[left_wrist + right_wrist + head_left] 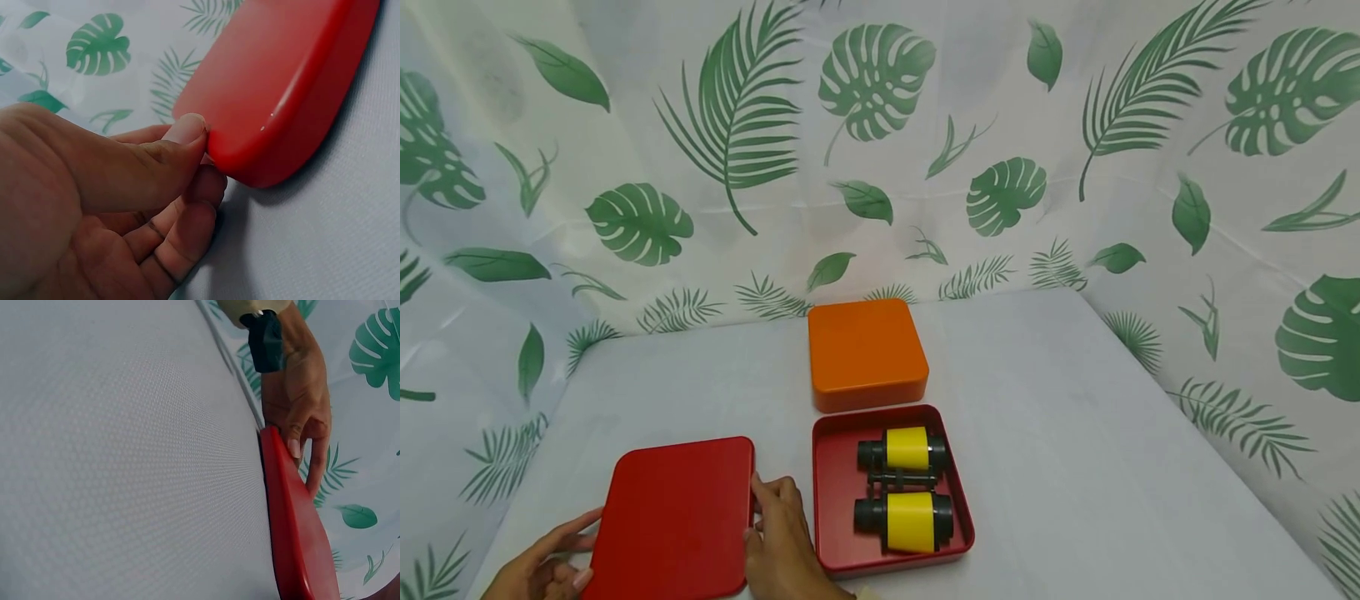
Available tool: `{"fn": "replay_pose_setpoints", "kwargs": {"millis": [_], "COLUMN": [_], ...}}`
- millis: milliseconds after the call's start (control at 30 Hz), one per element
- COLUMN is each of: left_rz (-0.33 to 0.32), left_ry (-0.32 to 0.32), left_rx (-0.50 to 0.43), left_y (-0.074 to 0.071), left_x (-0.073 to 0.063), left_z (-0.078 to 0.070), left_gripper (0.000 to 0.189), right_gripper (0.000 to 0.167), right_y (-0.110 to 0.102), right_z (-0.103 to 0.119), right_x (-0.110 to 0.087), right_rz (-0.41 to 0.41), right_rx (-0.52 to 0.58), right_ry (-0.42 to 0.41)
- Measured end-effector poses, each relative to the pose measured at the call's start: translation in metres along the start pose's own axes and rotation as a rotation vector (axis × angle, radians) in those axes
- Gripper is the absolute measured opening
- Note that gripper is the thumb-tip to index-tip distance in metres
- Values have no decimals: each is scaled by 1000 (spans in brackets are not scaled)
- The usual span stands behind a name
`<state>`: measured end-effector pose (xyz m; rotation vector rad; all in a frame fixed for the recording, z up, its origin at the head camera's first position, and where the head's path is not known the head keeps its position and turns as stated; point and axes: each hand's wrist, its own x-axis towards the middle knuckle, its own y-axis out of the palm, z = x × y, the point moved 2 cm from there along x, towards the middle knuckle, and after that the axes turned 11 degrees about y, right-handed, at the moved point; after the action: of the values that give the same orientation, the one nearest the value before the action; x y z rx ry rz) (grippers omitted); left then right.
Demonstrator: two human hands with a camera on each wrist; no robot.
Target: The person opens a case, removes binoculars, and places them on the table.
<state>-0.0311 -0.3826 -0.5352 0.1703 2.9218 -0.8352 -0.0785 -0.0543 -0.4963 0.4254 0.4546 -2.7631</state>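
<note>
A square red lid lies on the table at the front left, smooth face up. My left hand holds its left edge; in the left wrist view the thumb touches a corner, other fingers curling below. On the lid's right edge my right hand grips with thumb and fingers. The right wrist view shows the left hand at the far end of the lid. Just right of my right hand stands an open red box. Black and yellow binoculars lie inside it, toward its right side.
Behind the red box sits an orange box, its smooth top up. White table cloth stretches to the right. A white curtain with green leaves encloses the back and sides.
</note>
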Motion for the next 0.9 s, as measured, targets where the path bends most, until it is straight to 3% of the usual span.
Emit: {"fn": "replay_pose_setpoints", "kwargs": {"millis": [67,167,267,500,633,767,900], "left_rz": [-9,6,34,2,39,19,-44], "left_ry": [-48,-62,-42,58,58,17,-23], "left_rx": [5,-24,-52,-21,14,64,77], "left_y": [0,-1,-2,1,0,2,3], "left_x": [1,1,0,-1,0,-1,-2], "left_z": [-3,-4,-3,-4,-6,-9,-12], "left_gripper": [65,56,59,56,59,69,67], "right_gripper": [67,66,66,67,67,69,73], "right_y": [0,0,0,0,1,1,0], "right_z": [0,0,1,1,1,-1,0], "right_x": [0,-1,-1,0,1,-1,-5], "right_rz": [1,-3,-11,3,7,21,30], "right_rx": [-1,-11,-17,-9,4,-11,-78], "right_ry": [-3,-8,1,97,135,104,17]}}
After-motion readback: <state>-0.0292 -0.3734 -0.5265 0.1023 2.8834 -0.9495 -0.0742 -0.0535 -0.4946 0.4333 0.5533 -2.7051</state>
